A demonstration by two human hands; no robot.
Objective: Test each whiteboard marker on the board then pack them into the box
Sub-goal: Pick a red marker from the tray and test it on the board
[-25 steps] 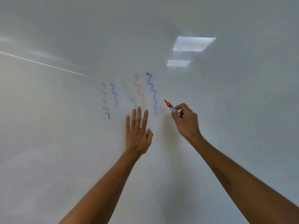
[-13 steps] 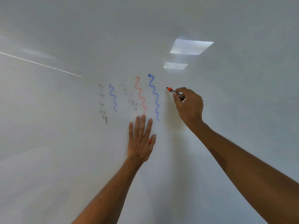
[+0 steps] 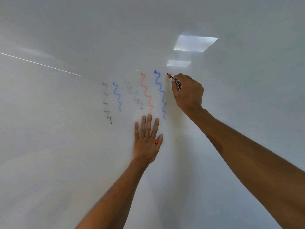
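Note:
The whiteboard [image 3: 66, 146] fills the view. My right hand [image 3: 188, 91] grips a red marker [image 3: 174, 80] with its tip at the board, just right of the top of a blue wavy line [image 3: 160, 95]. My left hand [image 3: 146, 139] lies flat on the board with straight fingers, below the wavy lines. A small red marker cap [image 3: 156, 142] is tucked between its thumb and forefinger. The box is not in view.
Several wavy test lines stand side by side on the board: a black line [image 3: 106, 103], a short blue line [image 3: 117, 96], a faint grey line [image 3: 134, 95] and a red line [image 3: 146, 92]. Ceiling lights [image 3: 195, 42] reflect at the upper right.
My right hand has risen with the red marker from beside the blue line's lower end to its top. My left hand stayed flat on the board.

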